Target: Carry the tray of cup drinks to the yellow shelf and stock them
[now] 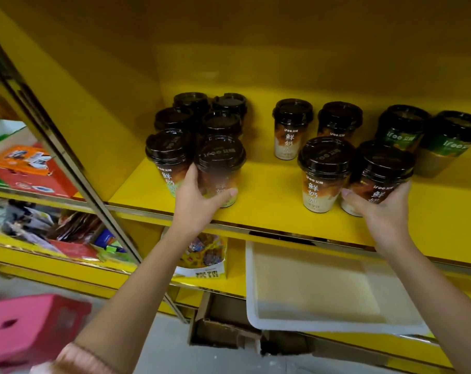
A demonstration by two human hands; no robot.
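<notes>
Several black-lidded cup drinks stand on the yellow shelf (272, 193). My left hand (199, 201) grips a brown cup (220, 168) at the front of the left cluster, beside another cup (168, 157). My right hand (382, 211) wraps around a brown cup (382, 171) at the front right, touching a neighbouring cup (324, 171). Two more brown cups (292, 128) stand behind them, and two green-labelled cups (401, 128) stand at the far right. The white tray (255, 292) lies on the lower shelf with nothing in it.
A snack bag (204, 255) sits on the lower shelf left of the tray. Cardboard boxes (220, 327) lie on the floor below. A pink stool (32, 325) stands at the bottom left. A slanted metal post (67, 163) separates a neighbouring shelf with packaged goods (32, 168).
</notes>
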